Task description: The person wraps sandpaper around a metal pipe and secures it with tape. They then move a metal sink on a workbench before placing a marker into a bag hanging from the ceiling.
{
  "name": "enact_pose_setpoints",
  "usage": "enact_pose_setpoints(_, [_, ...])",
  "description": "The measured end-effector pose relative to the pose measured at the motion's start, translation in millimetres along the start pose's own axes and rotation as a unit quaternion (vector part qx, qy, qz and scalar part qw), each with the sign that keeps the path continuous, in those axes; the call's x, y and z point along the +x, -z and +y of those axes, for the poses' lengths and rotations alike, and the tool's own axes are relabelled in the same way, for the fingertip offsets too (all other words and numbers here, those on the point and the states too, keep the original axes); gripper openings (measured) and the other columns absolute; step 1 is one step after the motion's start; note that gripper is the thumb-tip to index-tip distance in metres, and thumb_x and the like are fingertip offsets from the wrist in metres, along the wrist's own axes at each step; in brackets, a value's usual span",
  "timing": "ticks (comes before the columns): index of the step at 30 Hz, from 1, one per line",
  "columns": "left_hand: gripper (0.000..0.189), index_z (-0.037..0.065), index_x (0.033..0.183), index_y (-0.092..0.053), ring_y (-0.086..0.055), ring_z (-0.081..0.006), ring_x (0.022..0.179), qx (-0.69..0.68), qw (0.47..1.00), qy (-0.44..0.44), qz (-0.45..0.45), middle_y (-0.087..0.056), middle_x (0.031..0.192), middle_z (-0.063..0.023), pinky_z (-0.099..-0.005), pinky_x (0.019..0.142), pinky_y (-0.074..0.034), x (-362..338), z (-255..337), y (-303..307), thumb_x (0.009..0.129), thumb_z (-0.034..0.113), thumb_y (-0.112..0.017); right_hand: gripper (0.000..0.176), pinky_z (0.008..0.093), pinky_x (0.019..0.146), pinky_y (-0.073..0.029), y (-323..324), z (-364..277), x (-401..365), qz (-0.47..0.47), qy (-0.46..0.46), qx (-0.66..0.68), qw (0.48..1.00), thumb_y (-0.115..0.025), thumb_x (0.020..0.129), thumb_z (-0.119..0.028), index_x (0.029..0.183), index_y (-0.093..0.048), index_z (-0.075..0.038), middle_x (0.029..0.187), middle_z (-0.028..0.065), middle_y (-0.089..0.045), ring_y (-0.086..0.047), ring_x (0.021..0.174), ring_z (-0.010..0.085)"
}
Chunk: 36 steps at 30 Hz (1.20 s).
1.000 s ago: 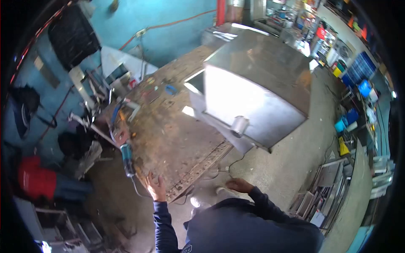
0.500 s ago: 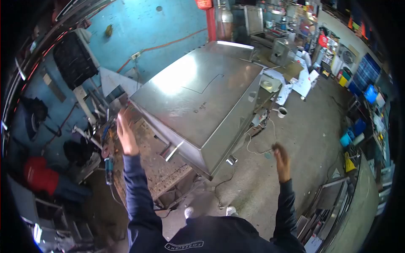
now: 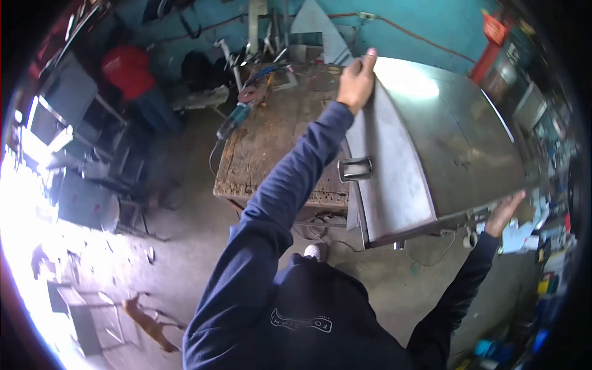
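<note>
A large sheet-metal box [image 3: 468, 148] rests over the right part of the worn wooden workbench [image 3: 283, 148]. My left hand [image 3: 357, 83] is closed round its far left edge, thumb up. Stretched along the box's right side, my right hand [image 3: 505, 213] has its fingers extended, fingertips right at the edge. A short metal pipe stub [image 3: 355, 169] sticks out of the box's pale side face. Dark handwriting on the top panel is too blurred to read here. An angle grinder [image 3: 234, 120] with a teal body lies at the bench's left edge, its cord hanging down.
A person in a red shirt [image 3: 129, 71] stands bent at the back left. A brown dog [image 3: 148, 320] is on the concrete floor at lower left. Behind the bench runs a blue wall [image 3: 419, 24] with a red post [image 3: 490, 49]. Metal frames stand in bright light at left.
The view has swung left. My left hand has gone from raised in the air to the box's edge, and my right hand has come up to its side. The box sits turned in view.
</note>
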<state>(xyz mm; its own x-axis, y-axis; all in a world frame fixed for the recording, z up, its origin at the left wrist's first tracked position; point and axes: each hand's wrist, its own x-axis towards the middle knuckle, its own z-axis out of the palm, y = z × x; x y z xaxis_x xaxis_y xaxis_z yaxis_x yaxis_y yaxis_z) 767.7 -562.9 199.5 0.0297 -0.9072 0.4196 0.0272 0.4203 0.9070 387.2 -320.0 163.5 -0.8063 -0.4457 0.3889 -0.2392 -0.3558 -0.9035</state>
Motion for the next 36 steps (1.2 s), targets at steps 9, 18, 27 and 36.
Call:
enact_pose_setpoints(9, [0.056, -0.006, 0.09, -0.05, -0.057, -0.0409, 0.088, -0.044, 0.987, -0.001, 0.154, -0.059, 0.09, -0.0298, -0.0426, 0.082, -0.043, -40.0, 32.7, 16.2, 0.098, 0.05, -0.044, 0.07, 0.0399, 0.114, -0.028, -73.5, -23.4, -7.2, -0.087, -0.078, 0.334, 0.935, -0.038, 0.099, -0.056, 0.143, -0.039, -0.002, 0.146, 0.0156, -0.04, -0.039, 0.133, 0.0296])
enact_pose_setpoints(18, [0.066, -0.002, 0.141, -0.041, -0.045, -0.0311, 0.129, -0.241, 0.926, -0.119, 0.265, -0.044, 0.142, -0.0184, -0.0392, 0.109, -0.036, -100.1, 89.3, 198.8, 0.092, 0.037, -0.062, 0.074, 0.0357, 0.104, -0.039, -224.4, -81.3, -48.7, -0.321, -0.121, 0.437, 0.831, -0.034, 0.097, -0.062, 0.136, -0.046, -0.001, 0.134, 0.013, -0.05, -0.049, 0.121, 0.0251])
enact_pose_setpoints(27, [0.072, 0.001, 0.143, -0.04, -0.045, -0.0301, 0.128, 0.319, 0.783, -0.2, 0.496, -0.049, 0.136, -0.0172, -0.0418, 0.108, -0.035, -240.2, 35.5, 350.4, 0.091, 0.049, -0.053, 0.08, 0.0314, 0.094, -0.049, -398.7, -54.1, -167.8, -0.491, -0.207, 0.395, 0.748, -0.03, 0.095, -0.068, 0.129, -0.053, 0.0, 0.123, 0.0104, -0.06, -0.06, 0.109, 0.0207])
enact_pose_setpoints(36, [0.046, 0.003, 0.119, -0.052, -0.056, -0.0242, 0.1, -0.204, 0.824, 0.033, 0.527, -0.055, 0.108, -0.0105, -0.043, 0.086, -0.047, -274.1, -100.1, 360.6, 0.095, 0.042, -0.049, 0.072, 0.0266, 0.083, -0.049, -477.0, 97.2, -236.3, -0.453, -0.258, 0.278, 0.807, -0.035, 0.097, -0.064, 0.123, -0.057, -0.001, 0.11, 0.0054, -0.062, -0.058, 0.097, 0.0123])
